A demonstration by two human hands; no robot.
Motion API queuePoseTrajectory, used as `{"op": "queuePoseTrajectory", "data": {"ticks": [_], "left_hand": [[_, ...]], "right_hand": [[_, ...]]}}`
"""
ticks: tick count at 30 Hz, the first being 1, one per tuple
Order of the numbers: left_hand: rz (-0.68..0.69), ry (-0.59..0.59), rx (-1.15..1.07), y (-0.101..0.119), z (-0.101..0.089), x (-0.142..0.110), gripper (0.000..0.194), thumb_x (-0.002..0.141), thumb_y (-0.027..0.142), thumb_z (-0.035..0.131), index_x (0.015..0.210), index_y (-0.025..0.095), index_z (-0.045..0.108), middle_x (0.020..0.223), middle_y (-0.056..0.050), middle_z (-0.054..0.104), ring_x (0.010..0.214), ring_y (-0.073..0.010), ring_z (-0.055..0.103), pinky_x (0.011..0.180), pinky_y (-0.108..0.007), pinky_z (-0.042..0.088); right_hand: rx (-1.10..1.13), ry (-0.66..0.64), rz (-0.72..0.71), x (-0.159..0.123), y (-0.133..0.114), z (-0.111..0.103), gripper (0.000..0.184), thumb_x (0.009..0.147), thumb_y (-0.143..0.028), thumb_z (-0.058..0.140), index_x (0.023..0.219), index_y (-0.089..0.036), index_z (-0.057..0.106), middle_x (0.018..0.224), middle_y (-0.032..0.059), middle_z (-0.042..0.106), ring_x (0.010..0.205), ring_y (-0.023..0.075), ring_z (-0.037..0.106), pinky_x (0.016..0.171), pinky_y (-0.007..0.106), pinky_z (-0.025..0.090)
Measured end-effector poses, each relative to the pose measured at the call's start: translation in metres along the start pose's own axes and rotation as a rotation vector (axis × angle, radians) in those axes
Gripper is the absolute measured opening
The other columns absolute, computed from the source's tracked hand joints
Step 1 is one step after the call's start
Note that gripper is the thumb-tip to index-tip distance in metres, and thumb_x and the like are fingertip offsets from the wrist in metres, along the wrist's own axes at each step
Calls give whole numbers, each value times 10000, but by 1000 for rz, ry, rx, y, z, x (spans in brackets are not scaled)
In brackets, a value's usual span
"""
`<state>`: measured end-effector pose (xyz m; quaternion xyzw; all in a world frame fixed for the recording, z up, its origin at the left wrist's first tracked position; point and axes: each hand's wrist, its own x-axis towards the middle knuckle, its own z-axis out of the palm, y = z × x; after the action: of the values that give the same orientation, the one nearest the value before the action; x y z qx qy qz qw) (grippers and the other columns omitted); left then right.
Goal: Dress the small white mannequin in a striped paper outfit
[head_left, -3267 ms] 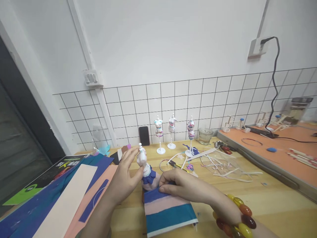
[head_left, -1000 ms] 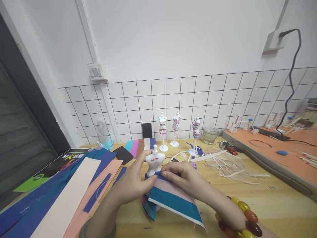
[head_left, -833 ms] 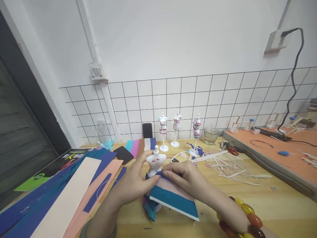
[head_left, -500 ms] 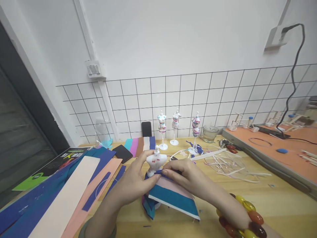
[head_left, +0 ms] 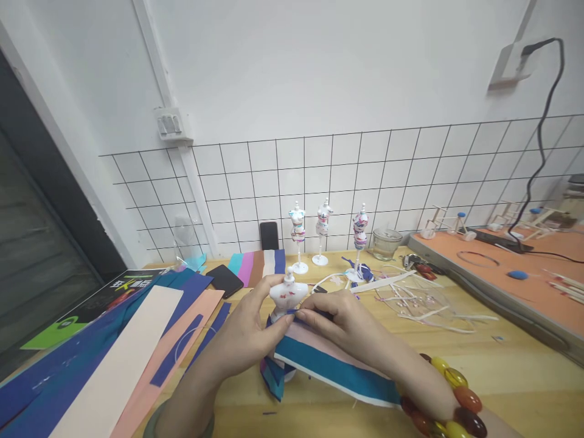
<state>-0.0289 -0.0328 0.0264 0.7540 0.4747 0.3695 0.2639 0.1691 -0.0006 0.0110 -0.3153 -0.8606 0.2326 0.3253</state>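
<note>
A small white dress-form mannequin [head_left: 288, 294] with red marks on its chest stands between my hands. My left hand [head_left: 246, 331] is wrapped round its side and back, with the thumb pressed at the waist in front. My right hand [head_left: 337, 317] pinches the top edge of a striped cloth [head_left: 337, 366] against the waist, its thumb close to the left one. Pink, teal and white bands run along this cloth, which stretches right under my right forearm. Dark blue and teal fabric [head_left: 272, 378] hangs below my left hand. The mannequin's lower part is mostly hidden.
Three painted mannequins [head_left: 298, 234] stand near the wall, beside a glass bowl [head_left: 386, 243]. Fabric strips [head_left: 116, 359] lie at left, near a black phone [head_left: 224, 280]. White cords [head_left: 424, 298] are tangled at right, by an orange board [head_left: 497, 261].
The free end of the striped cloth has spread farther right, reaching beneath my right forearm. Both hands stay at the mannequin's waist, with the thumbs slightly higher.
</note>
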Motion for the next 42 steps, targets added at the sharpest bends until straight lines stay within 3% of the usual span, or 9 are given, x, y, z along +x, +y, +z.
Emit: {"op": "queuePoseTrajectory", "data": {"ticks": [37,42], "left_hand": [[-18,-22,15,1,-2,-2,442,848,288,552,1264,359,419,1325,-5,522,1202,-257,495,994,-406,422],[15,-17,-19,0,-6,-1,378,892,270,466,1262,336,426,1311,-18,533,1218,-258,482,999,-399,423]], "right_hand": [[-100,-34,6,-2,-1,-3,282,938,-329,466,804,-187,669,635,-8,619,545,105,500,522,229,364],[-109,-35,-2,-2,-3,-5,271,935,-317,474,814,-188,679,655,1,644,560,109,520,534,231,376]]}}
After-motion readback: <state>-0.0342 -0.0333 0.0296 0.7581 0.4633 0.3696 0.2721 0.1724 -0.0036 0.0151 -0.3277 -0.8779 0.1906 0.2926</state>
